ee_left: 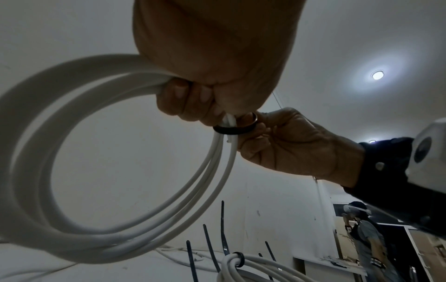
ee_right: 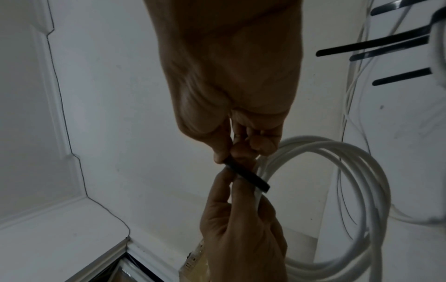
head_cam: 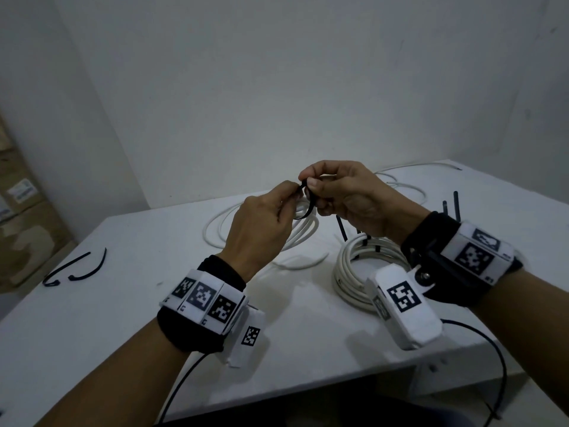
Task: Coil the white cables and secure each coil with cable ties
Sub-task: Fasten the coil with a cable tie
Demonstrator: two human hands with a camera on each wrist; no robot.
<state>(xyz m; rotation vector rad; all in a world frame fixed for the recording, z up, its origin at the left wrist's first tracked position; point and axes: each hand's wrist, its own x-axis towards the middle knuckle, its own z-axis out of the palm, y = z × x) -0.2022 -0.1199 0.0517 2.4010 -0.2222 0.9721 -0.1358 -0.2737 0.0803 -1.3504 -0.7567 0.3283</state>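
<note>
Both hands are raised above the table. My left hand (head_cam: 286, 197) grips a loose white cable coil (ee_left: 36, 152) at its top, fingers (ee_left: 183, 99) curled round the strands. A black cable tie (head_cam: 304, 206) is looped round the bundle just beside that grip; the same cable tie (ee_left: 231, 130) shows as a band across the strands. My right hand (head_cam: 314, 183) pinches the cable tie (ee_right: 248, 178) between thumb and fingers. The coil (ee_right: 362, 171) hangs below both hands.
A tied white coil (head_cam: 360, 266) with black tie tails sticking up lies on the white table (head_cam: 123, 318) under my right wrist. Two spare black ties (head_cam: 77, 269) lie at the left. Loose white cable (head_cam: 400, 177) trails at the back right. A person (ee_left: 369, 238) stands far off.
</note>
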